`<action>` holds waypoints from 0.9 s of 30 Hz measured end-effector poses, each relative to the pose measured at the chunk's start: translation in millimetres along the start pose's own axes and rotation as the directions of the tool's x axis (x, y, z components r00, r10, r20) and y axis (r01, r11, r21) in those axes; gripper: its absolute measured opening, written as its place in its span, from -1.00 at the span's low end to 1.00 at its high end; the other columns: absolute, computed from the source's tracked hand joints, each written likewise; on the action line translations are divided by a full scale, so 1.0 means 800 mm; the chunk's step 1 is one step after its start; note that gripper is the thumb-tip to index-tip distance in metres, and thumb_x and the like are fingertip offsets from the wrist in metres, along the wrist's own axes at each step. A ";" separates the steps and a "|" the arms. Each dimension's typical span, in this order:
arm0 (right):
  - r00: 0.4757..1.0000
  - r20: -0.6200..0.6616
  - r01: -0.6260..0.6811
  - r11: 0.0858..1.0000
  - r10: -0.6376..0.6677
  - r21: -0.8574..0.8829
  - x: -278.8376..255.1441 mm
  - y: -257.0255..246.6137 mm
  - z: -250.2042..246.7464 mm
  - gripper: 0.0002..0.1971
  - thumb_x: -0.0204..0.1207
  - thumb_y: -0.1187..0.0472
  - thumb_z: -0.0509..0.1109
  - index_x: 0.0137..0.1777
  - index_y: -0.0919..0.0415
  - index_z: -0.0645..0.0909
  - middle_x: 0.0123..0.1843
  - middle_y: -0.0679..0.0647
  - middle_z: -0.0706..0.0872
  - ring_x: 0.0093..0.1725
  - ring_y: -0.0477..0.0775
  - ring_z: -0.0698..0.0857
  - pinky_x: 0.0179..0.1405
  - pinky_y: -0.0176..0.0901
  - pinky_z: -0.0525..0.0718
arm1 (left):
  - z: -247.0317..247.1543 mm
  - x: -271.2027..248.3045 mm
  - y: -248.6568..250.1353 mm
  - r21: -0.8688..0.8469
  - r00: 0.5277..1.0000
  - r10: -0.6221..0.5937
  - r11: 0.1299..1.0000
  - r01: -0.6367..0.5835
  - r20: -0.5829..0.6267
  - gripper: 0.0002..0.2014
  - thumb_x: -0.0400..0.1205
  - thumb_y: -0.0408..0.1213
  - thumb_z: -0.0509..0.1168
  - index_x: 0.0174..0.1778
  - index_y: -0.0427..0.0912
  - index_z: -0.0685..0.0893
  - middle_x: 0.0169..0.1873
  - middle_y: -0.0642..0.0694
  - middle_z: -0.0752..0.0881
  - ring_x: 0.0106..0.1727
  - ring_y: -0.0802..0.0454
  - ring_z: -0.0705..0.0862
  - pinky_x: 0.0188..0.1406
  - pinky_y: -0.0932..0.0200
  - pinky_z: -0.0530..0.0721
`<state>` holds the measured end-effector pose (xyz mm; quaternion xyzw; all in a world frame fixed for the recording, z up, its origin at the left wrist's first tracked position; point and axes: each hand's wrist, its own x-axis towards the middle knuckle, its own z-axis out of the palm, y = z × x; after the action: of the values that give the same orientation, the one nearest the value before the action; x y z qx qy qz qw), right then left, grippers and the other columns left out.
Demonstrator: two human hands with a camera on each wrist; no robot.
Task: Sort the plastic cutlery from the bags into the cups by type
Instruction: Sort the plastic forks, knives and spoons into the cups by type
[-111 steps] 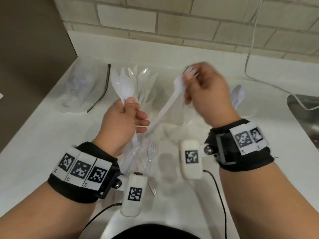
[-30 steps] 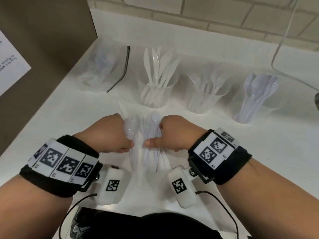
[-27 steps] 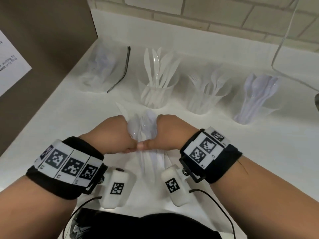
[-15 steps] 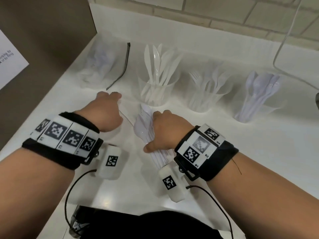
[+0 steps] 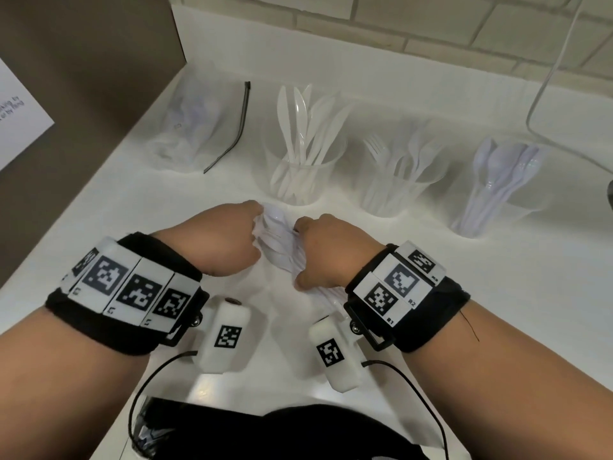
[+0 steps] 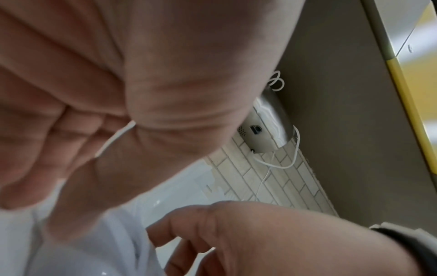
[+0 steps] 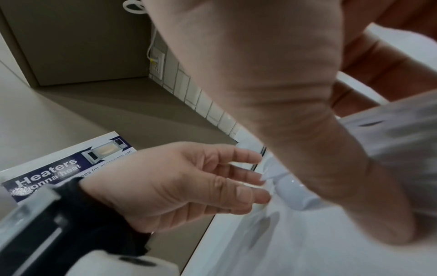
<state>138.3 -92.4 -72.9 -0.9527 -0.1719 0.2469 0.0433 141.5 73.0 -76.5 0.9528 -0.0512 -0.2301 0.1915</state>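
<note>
A bundle of white plastic cutlery (image 5: pixel 278 242) lies on the white counter (image 5: pixel 497 310) in front of three clear cups. My right hand (image 5: pixel 300 257) grips the bundle around its handles. My left hand (image 5: pixel 257 227) is at the spoon heads (image 7: pixel 293 190) of the bundle, and a thin white piece (image 6: pixel 115 138) is pinched between its thumb and fingers. The left cup (image 5: pixel 305 174) holds knives, the middle cup (image 5: pixel 398 187) forks and the right cup (image 5: pixel 491 207) spoons. A clear bag (image 5: pixel 195 127) with a black zip strip lies at the back left.
A brown wall panel (image 5: pixel 83 94) borders the counter on the left, with a printed sheet (image 5: pixel 20 127) on it. A white cable (image 5: pixel 547 94) hangs down the tiled back wall at the right. Black fabric (image 5: pixel 298 433) lies at the counter's near edge.
Half a second ago my left hand was reaching left across the counter. It has come back to the heads of the bundle. My right hand still grips the bundle, now slightly farther forward.
</note>
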 end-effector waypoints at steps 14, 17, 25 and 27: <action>0.999 -0.051 -0.011 1.000 0.012 0.006 0.003 -0.001 0.004 -0.55 0.36 0.17 0.47 0.20 0.20 0.40 -0.07 0.09 0.37 -0.16 0.10 0.45 -0.36 -0.19 0.35 | 0.011 0.020 0.016 0.081 0.999 0.005 0.997 -0.007 0.036 -0.41 0.44 -0.29 0.38 0.42 0.02 0.46 0.19 -0.13 0.45 0.01 -0.07 0.65 -0.05 0.21 0.56; 0.996 -0.079 -0.041 0.999 0.042 0.020 0.004 -0.003 0.012 -0.60 0.41 0.22 0.39 0.21 0.24 0.37 -0.06 0.11 0.34 -0.13 0.17 0.47 -0.27 -0.11 0.38 | 0.014 0.019 0.018 0.069 1.000 0.009 0.998 -0.011 0.030 -0.39 0.44 -0.30 0.41 0.44 -0.02 0.46 0.22 -0.16 0.51 0.03 -0.04 0.63 -0.10 0.23 0.51; 0.987 -0.146 -0.059 0.997 0.066 0.048 0.012 -0.003 0.020 -0.69 0.47 0.33 0.28 0.20 0.29 0.38 -0.15 0.12 0.44 -0.14 0.18 0.43 -0.24 -0.04 0.42 | 0.006 0.017 0.022 0.014 0.998 0.058 0.998 -0.058 0.031 -0.45 0.40 -0.47 0.31 0.35 -0.08 0.55 0.04 -0.08 0.68 0.02 -0.04 0.65 -0.02 0.07 0.66; 0.987 -0.152 -0.053 0.998 0.058 0.039 0.013 -0.002 0.019 -0.70 0.47 0.32 0.29 0.19 0.29 0.39 -0.15 0.12 0.47 -0.14 0.17 0.43 -0.23 -0.05 0.42 | 0.005 0.017 0.020 -0.025 0.998 0.056 0.998 -0.056 0.033 -0.42 0.42 -0.48 0.31 0.38 -0.06 0.53 0.05 -0.06 0.70 0.01 -0.01 0.65 -0.08 0.15 0.64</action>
<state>139.0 -87.3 -90.3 -0.9724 -0.1372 0.1771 0.0658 151.8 54.4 -79.0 0.9445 -0.0783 -0.2412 0.2086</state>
